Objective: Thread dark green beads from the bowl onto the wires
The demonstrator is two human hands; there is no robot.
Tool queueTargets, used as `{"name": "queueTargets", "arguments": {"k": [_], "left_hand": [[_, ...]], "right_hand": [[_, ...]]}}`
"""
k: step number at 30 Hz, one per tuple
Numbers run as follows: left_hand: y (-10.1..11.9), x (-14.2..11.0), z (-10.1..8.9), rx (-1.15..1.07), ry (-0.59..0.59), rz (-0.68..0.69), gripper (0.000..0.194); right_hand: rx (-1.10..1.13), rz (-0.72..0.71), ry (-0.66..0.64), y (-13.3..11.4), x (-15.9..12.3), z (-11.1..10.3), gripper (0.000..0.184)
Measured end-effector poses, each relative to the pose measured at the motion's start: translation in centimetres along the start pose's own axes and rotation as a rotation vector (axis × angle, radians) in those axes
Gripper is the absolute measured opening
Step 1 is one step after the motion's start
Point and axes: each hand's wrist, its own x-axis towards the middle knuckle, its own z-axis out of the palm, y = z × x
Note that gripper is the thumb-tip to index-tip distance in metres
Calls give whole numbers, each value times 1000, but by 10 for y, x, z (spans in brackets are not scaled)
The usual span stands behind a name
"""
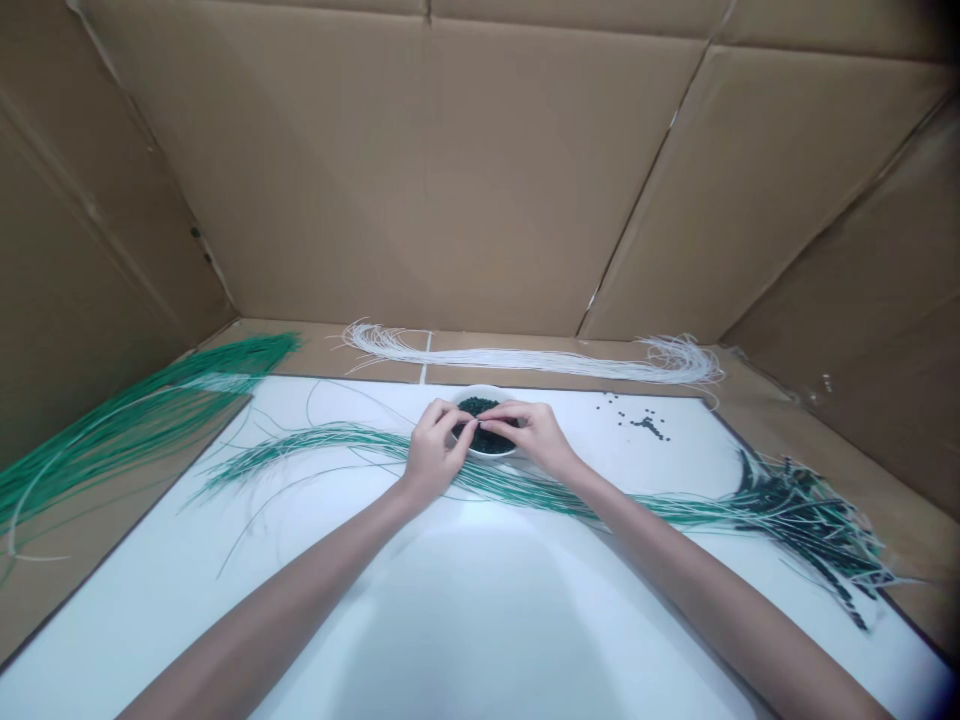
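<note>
Here, right over the white bowl (480, 389), the left hand (442, 445) and right hand (534, 438) meet fingertip to fingertip! Each grip is pinched narrow on a dark bit (478, 421), probably a bead, too small to be sure. Below it, dark beads (489, 442) fill the bowl; loose ones (649, 427) lie to its right. Green strands (517, 487) run across the surface (480, 620) on the near side of the bowl, ending far right of it in a dark clump (817, 525). That bit looks light, hard and easily dropped: best held by its edges, fingertips only. The strands look thin and springy, best taken near an end.
</note>
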Motion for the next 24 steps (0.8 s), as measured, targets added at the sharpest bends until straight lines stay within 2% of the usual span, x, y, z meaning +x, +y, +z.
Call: {"name": "queueTargets", "arguments": {"k": [3,7,13,24], "left_hand": [[-2,-2,2,54,28,48,11],[-1,-2,2,84,47,59,11],[2,-1,0,39,59,-1,12],[3,-1,-3,-1,78,11,10]], "right_hand": [[-80,-49,13,-2,-1,1,14],[-89,-25,-2,-6,-1,-1,16],[8,17,-49,-4,1,-4,19],[270,145,41,-1,3,-1,16]]}}
